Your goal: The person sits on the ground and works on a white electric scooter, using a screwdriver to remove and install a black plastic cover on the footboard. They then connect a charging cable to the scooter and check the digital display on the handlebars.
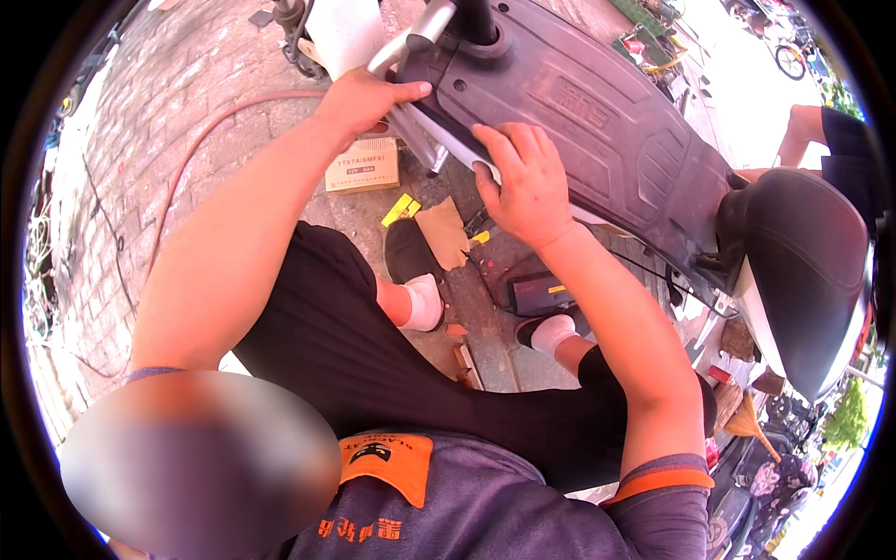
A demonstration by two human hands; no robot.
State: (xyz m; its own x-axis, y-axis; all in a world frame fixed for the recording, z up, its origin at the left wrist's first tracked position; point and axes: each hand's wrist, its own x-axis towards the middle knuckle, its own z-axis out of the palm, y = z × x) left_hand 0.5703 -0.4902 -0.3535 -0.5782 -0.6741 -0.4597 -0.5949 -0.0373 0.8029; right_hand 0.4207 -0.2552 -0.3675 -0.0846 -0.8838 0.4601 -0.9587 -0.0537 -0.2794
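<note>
The scooter's dark floorboard (607, 121) runs from the top middle toward the black seat (798, 271) at the right. Along its near edge lies a pale silver side trim strip (455, 142). My left hand (359, 105) grips the front end of this trim, its thumb laid along the top and its other fingers mostly hidden underneath. Farther back, my right hand (530, 182) is closed over the same edge, fingertips on top and thumb on the outer side. Between my hands, the strip slants down to the right.
Below the trim, a cardboard battery box (364, 166) stands on the paving. Near my shoes lie a torn cardboard piece (442, 233), a yellow packet (400, 210) and a dark box-shaped unit (541, 293). A reddish hose (201, 145) curves across the bricks. Another person's arm (803, 135) shows at right.
</note>
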